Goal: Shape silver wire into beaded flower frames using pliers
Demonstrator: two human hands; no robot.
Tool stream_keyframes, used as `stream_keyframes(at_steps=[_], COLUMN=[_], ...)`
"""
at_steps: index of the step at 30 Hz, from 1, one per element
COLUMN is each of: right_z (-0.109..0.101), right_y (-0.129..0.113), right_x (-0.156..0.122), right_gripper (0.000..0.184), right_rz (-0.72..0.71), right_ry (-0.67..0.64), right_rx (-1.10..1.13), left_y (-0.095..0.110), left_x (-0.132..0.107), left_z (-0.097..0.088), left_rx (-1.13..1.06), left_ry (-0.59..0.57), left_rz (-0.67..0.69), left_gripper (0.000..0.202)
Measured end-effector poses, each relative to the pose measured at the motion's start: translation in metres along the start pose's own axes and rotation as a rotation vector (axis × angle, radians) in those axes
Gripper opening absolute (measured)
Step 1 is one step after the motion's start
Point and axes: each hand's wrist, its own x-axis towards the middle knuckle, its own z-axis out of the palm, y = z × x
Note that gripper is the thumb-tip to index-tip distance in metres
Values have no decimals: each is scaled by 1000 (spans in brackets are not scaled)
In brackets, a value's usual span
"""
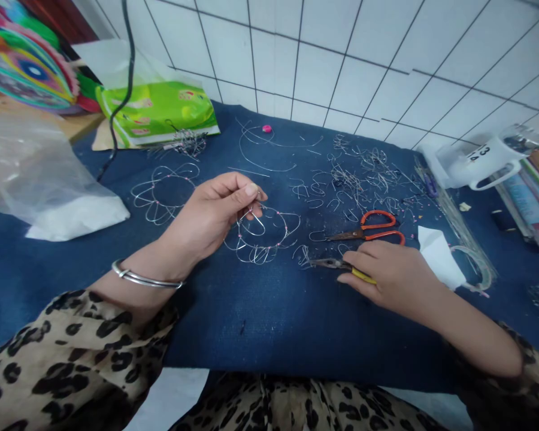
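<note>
Between the thumb and fingers of my left hand is the upper edge of a wire flower frame, a ring with looped petals and small pink ties. My right hand is closed over the handles of a pair of pliers, yellow grip showing, jaws pointing left at a few bent wire pieces. Just beyond the pliers lie orange-handled scissors. A second wire flower frame rests on the blue cloth behind my left wrist.
Many bent wire pieces are scattered at the back right. A white mug stands near straight wires and a white paper piece. At the left are a green tissue pack, a plastic bag and a black cable.
</note>
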Motion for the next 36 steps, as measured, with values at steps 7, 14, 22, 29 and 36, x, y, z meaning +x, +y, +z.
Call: stream_keyframes(at_steps=[7,14,22,29,36], right_z=[-11,-16,-23,-23,-15], right_y=[12,23,33,33,20], right_x=[5,6,3,-8,-5], right_gripper=[45,48,49,38,32], right_rz=[230,364,238,149,73], right_ry=[-253,-399,-467,-394,-124], right_rx=[371,712,366,187,3], left_y=[-1,-2,-1,0,0], left_x=[-1,0,-1,-2,-1], left_z=[0,-2,-1,0,-1], left_rx=[-6,-19,-23,-48,-56], left_ry=[-16,-19,-37,-59,-58], left_rz=[-9,-13,-29,-41,-66], left_gripper=[11,10,8,8,8])
